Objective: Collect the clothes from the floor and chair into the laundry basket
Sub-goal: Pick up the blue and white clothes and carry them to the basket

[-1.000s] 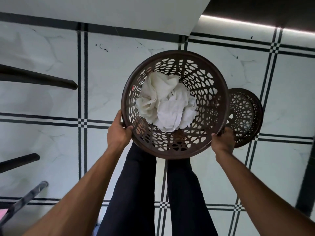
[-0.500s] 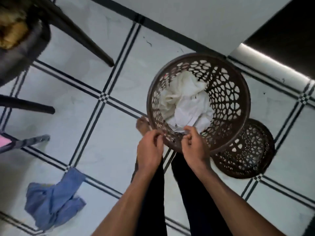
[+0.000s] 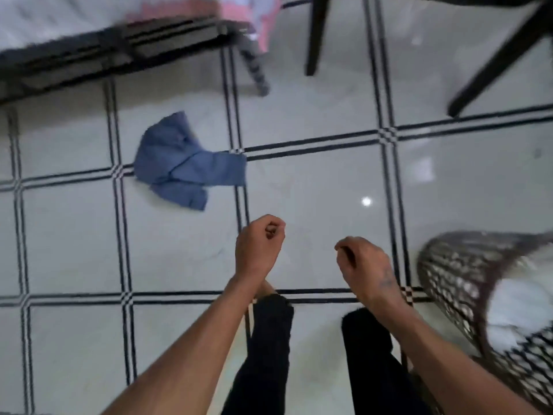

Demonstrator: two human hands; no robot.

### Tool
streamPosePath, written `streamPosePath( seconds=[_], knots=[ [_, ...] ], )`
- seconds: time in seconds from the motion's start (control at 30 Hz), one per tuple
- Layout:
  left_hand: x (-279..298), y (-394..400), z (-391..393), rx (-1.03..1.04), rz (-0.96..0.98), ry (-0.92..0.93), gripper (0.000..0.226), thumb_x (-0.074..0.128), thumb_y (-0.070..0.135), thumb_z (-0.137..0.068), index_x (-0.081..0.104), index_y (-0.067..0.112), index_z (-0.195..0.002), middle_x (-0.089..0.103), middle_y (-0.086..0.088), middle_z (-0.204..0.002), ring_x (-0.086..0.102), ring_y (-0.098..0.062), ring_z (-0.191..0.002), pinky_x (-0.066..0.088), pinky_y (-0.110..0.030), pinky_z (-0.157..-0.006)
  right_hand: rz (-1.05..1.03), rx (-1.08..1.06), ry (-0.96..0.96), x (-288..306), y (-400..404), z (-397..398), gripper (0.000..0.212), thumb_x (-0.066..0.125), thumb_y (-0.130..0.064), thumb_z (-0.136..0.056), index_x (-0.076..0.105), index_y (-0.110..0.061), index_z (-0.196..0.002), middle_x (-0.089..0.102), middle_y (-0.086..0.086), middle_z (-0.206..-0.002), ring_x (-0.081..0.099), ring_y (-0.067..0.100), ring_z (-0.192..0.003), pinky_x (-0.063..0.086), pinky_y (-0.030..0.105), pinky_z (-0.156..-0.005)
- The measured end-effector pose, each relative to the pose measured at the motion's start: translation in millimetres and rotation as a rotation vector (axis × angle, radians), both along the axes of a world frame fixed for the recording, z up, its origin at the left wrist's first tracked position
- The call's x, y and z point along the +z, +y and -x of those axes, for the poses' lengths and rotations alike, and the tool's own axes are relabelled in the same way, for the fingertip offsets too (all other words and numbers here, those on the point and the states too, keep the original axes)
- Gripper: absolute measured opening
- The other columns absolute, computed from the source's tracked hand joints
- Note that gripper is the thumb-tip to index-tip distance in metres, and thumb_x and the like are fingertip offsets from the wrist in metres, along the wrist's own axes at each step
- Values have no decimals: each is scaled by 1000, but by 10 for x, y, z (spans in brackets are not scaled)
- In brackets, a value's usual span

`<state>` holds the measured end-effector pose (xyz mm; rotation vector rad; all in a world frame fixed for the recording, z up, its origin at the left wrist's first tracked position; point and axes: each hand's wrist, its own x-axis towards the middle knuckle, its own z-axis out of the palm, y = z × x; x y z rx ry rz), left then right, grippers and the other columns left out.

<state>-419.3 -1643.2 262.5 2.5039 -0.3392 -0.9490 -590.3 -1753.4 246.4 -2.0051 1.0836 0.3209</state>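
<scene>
- The glossy white tiled floor with black double border lines [image 3: 314, 181] fills most of my view; a wide bare stretch lies open between me and the furniture at the far edge.
- One dark-framed bed with a pale cover and a pink cloth hanging at its corner [image 3: 119, 46] closes the far left; two thin black chair legs [image 3: 314, 37] stand at the far right, with open floor between bed and chair.
- One brown latticed plastic laundry basket [image 3: 449, 280] stands at my right, cut by the frame edge, with white crumpled cloth [image 3: 514, 307] inside it.
- One blue crumpled garment [image 3: 182, 166] lies on the floor ahead and to my left, near the bed, well apart from the basket and from both my hands.
- My two legs in black trousers [image 3: 269, 339] stand below.
- My left hand [image 3: 258, 247] is curled into a loose fist, empty, in the air.
- My right hand [image 3: 363, 265] hangs with fingers bent inward, holding nothing.
</scene>
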Motion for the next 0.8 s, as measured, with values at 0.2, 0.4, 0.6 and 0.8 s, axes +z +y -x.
streamPosePath(
  seconds=[0.2,0.4,0.6,0.8],
  knots=[
    [-33,1412,-1372,238,-67,26,11,64,21,-88,74,25,-87,70,14,-78,69,-10,-78,47,-21,-66,-14,186,31,-96,832,-1875,20,54,-14,-94,73,-15,-102,75,2,-102,68,24,-89,51,30,-75],
    [-51,2114,-2747,339,-88,61,13,66,18,-85,76,23,-91,75,9,-86,70,-12,-81,54,-26,-76,-151,76,46,-253,1369,-3784,19,54,-18,-94,68,-6,-89,74,13,-89,68,32,-85,52,36,-72],
    [-920,2502,-3779,530,-36,116,13,65,17,-83,75,23,-90,76,5,-86,71,-17,-83,57,-35,-79,-283,283,135,-1200,1640,-5309,32,59,-18,-91,60,-14,-123,67,11,-120,62,30,-113,41,27,-84],
    [-2880,2520,-4292,1131,127,426,79,62,54,-76,41,21,-145,60,-14,-138,59,-32,-124,49,-52,-104,-172,217,155,-2904,1620,-6239,79,67,-52,-82,33,-29,-149,43,20,-141,47,37,-130,44,42,-104]
  ],
)
